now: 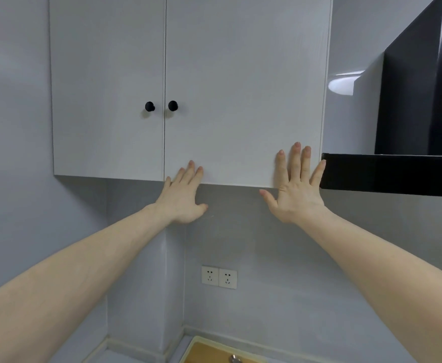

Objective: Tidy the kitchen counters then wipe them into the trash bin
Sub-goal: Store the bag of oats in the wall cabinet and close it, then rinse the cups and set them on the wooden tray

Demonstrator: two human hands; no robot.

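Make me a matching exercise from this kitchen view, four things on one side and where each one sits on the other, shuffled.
Things:
1. left hand
2. right hand
3. knobs
4. sockets

Places:
A. on the wall below the cabinet
B. beside the seam between the doors
C. at the right door's lower right corner
D. at the right door's lower left corner

Pairs: 1-D, 2-C, 3-B, 4-A

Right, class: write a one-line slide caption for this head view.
Both open hands, left and right, press flat on the right cupboard door beside the hood.
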